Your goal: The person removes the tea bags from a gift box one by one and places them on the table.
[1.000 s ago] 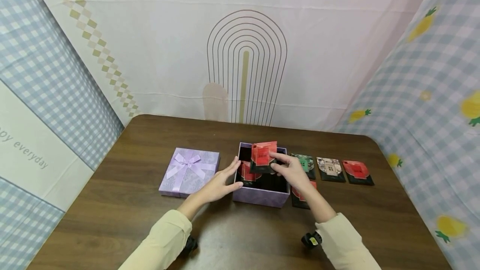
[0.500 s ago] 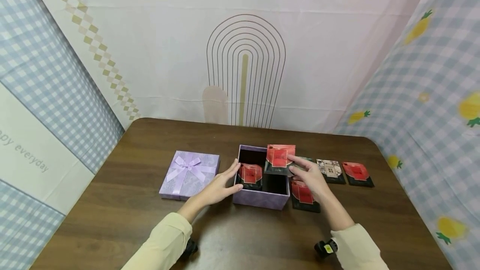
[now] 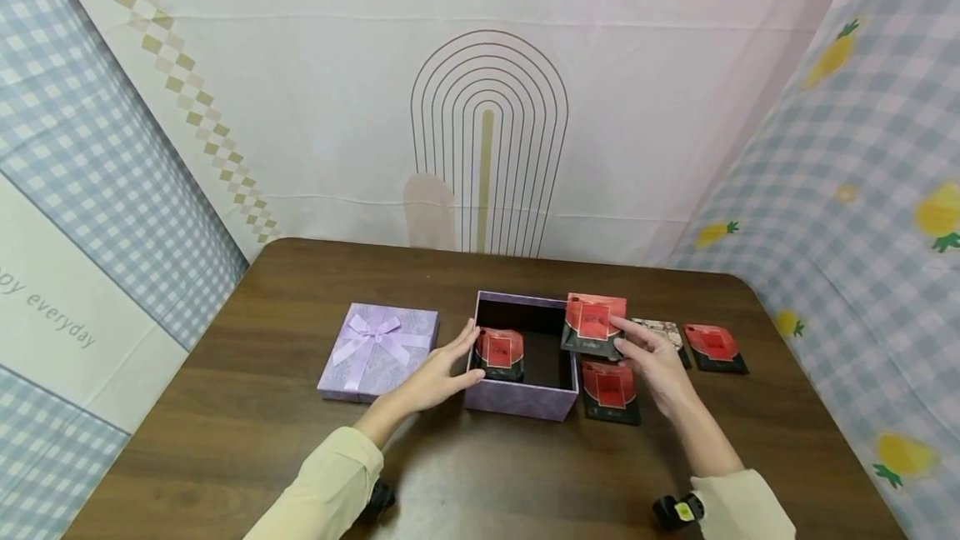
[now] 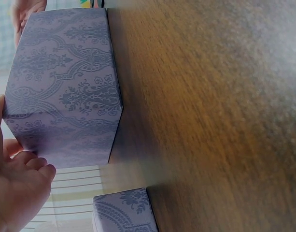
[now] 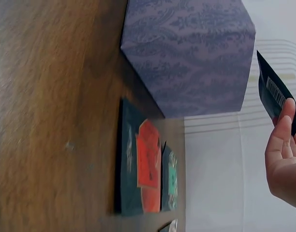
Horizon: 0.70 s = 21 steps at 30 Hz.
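My right hand [image 3: 656, 361] pinches the right edge of a red-and-black sachet [image 3: 592, 323] between thumb and fingers. This sachet is held in the air over the right side of the lilac box [image 3: 517, 398] and the table beyond it. The right wrist view shows its dark back with a barcode label [image 5: 275, 92]. My left hand [image 3: 435, 369] rests against the left side of the box, its thumb by the near left corner. Inside the open box, at the left, another red-and-black sachet [image 3: 501, 352] sits; the right part shows a dark bottom.
The lilac lid [image 3: 382, 348] with a ribbon bow lies left of the box. Right of the box lie a red sachet [image 3: 609, 390], a cream-patterned sachet [image 3: 663, 332] and another red sachet [image 3: 715, 347]. A green-labelled sachet [image 5: 172, 179] shows in the right wrist view.
My right hand has moved right, carrying the sachet from over the box's middle to beyond its right wall. My left hand has stayed at the box's left side.
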### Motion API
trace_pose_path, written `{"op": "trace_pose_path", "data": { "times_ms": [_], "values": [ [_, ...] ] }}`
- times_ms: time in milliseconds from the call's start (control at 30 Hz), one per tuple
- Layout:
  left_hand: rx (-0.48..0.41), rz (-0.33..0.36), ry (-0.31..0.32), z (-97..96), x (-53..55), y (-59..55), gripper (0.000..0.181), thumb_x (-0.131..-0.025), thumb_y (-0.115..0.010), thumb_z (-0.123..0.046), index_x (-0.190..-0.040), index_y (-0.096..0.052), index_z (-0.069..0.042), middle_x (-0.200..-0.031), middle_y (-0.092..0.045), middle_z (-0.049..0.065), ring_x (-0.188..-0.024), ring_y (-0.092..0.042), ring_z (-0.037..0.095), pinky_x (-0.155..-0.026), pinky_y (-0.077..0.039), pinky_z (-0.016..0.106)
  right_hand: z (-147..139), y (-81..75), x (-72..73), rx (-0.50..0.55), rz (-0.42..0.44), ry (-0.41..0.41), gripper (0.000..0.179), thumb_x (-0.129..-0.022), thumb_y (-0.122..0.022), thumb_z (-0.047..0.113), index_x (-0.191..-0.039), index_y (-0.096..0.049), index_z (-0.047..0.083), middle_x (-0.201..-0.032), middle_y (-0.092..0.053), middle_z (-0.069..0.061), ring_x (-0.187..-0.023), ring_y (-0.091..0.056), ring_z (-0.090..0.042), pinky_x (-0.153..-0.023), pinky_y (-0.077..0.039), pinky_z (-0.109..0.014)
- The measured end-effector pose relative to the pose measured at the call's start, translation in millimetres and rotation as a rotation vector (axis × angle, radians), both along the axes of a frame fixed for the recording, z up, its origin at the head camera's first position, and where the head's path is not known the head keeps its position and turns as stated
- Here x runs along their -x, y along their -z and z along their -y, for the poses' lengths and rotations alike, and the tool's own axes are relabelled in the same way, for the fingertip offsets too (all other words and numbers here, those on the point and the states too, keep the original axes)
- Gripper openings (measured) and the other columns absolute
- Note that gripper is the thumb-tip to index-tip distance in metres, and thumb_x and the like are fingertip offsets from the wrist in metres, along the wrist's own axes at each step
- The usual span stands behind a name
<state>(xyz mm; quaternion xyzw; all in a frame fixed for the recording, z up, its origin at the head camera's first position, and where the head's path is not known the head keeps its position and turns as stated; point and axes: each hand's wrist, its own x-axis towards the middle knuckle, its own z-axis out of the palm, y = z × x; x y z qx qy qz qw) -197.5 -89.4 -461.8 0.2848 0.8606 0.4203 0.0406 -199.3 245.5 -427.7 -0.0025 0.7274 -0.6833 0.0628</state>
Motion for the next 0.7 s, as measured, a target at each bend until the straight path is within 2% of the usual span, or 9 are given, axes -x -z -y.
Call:
{"op": "trace_pose_path", "data": {
  "times_ms": [200, 333, 700],
  "values": [
    [0.007, -0.002, -0.003, 0.0, 0.0, 0.1, 0.068, -0.089, -0.058, -0.022, -0.142, -0.024, 0.001, -0.15, -0.013, 0.016, -0.133, -0.025, 0.031, -0.107, -0.024, 0.046, -11, 2.6, -5.0, 0.092, -0.001, 0.03, 0.029, -0.089, -0.059, 0.013, -0.115, -0.064, 0.025, -0.099, -0.059, 0.015, -0.073, -0.056, -0.002, -0.066, -0.05, -0.018],
    [0.008, -0.001, -0.005, 0.5, -0.4, 0.3, 0.067, -0.089, -0.058, -0.022, -0.142, -0.025, 0.001, -0.15, -0.013, 0.016, -0.133, -0.025, 0.031, -0.106, -0.024, 0.047, -18, 6.6, -7.1, 0.105, 0.017, 0.051, 0.027, -0.088, -0.06, 0.014, -0.109, -0.066, 0.03, -0.1, -0.059, 0.016, -0.073, -0.057, -0.002, -0.067, -0.05, -0.018],
    [0.003, -0.002, -0.001, 0.8, -0.2, -1.0, 0.067, -0.089, -0.058, -0.022, -0.143, -0.025, 0.0, -0.15, -0.014, 0.016, -0.133, -0.026, 0.031, -0.106, -0.025, 0.048, -40, 17.5, -13.0, 0.106, 0.057, 0.093, 0.026, -0.088, -0.061, 0.014, -0.105, -0.067, 0.032, -0.096, -0.062, 0.018, -0.07, -0.062, -0.004, -0.065, -0.05, -0.016]
  ]
}}
